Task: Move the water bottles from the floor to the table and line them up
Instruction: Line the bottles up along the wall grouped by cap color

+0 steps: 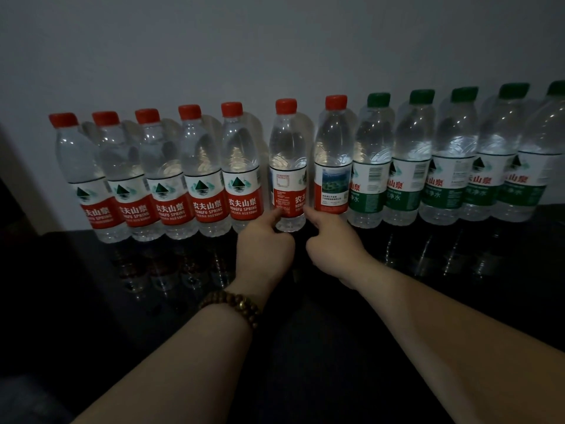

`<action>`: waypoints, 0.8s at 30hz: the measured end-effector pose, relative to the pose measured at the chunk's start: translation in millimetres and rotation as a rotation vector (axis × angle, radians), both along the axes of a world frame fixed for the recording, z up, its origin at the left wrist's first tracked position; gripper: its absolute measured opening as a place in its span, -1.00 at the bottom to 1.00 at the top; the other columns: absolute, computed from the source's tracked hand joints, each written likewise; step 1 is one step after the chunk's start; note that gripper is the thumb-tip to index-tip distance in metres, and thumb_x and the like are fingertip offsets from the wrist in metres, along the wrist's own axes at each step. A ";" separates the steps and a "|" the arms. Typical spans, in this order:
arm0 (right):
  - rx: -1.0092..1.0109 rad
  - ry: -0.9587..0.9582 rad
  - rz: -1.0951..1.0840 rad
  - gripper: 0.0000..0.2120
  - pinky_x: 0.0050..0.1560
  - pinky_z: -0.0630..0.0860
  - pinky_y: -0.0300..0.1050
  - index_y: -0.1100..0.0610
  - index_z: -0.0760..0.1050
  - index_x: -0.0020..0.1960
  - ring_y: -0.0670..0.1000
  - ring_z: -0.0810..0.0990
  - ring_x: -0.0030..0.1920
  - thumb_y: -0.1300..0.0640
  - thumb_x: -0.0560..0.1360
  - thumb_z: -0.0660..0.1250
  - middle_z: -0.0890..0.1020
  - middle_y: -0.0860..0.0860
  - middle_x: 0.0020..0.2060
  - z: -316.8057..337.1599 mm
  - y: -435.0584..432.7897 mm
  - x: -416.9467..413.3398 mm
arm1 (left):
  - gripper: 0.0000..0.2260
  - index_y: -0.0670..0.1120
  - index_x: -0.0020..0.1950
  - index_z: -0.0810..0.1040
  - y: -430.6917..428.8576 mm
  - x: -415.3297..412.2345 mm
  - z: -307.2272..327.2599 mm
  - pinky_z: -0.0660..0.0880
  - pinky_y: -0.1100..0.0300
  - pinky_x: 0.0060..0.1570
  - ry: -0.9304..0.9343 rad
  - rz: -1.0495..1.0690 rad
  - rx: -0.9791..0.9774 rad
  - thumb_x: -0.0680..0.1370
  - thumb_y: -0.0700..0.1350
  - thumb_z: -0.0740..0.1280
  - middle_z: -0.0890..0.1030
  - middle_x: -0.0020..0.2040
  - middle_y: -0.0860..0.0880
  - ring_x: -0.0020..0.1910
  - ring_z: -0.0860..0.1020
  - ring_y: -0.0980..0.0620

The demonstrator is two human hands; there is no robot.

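- Twelve water bottles are standing upright in one row on the dark glossy table (458, 301), backed against a pale wall (275, 41). None are showing on the floor.
- Five red-capped bottles (166, 191) are sitting packed side by side at the left end, labels facing front.
- The sixth bottle (287, 166), red cap, is standing slightly apart from its neighbours, with its label turned sideways.
- The seventh bottle (333, 166), red cap, is showing its back label and is crowding the first of the green-capped bottles (409, 179), which are running off the right edge of the view.
- The left hand (263, 249), with a beaded bracelet (232, 304) on its wrist, is reaching in with one finger stretched straight; the tip is touching the sixth bottle low on its left side. The remaining fingers are folded under, gripping nothing.
- The right hand (331, 246) is mirroring it, one finger out and the others folded. Its tip is lying in the gap between the sixth and seventh bottles; which one it is touching cannot be told.
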State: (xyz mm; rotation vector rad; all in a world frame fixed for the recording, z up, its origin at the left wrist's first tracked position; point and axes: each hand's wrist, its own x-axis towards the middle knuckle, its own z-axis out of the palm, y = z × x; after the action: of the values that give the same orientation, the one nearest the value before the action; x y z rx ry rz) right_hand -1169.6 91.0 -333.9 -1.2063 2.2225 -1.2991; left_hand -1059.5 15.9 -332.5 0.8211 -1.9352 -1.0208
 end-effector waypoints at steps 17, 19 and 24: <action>0.025 -0.008 -0.001 -0.20 0.25 0.57 -0.03 -0.19 0.36 0.53 0.09 0.50 0.40 0.31 0.35 0.22 0.45 -0.04 0.50 0.6 0.9 0.4 | -0.45 -0.02 0.44 0.53 -4.1 -3.1 -3.3 0.26 0.71 -0.34 -0.001 0.063 -0.008 0.46 -0.32 0.29 0.62 0.25 0.05 -0.10 0.43 0.37; 0.028 -0.015 0.008 -0.20 0.26 0.58 0.00 -0.20 0.39 0.50 0.08 0.52 0.37 0.28 0.31 0.20 0.48 -0.05 0.48 0.9 1.1 1.6 | -0.47 0.03 0.42 0.55 -4.1 -2.5 -3.0 0.29 0.68 -0.31 -0.008 0.063 -0.015 0.47 -0.30 0.30 0.60 0.19 0.13 -0.02 0.45 0.30; -0.013 -0.038 0.004 -0.18 0.19 0.63 0.04 -0.18 0.40 0.51 0.06 0.55 0.33 0.27 0.28 0.18 0.49 -0.04 0.47 1.5 1.0 2.9 | -0.57 -0.06 0.34 0.61 -2.6 -2.4 -2.6 0.26 0.66 -0.29 0.018 0.135 -0.033 0.49 -0.30 0.33 0.54 -0.06 0.25 0.01 0.50 0.22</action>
State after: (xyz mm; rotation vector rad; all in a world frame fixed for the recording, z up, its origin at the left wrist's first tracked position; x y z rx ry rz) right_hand -1166.6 92.0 -332.5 -1.1812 2.1871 -1.3261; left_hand -1061.9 13.2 -335.1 0.9076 -1.8505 -0.9101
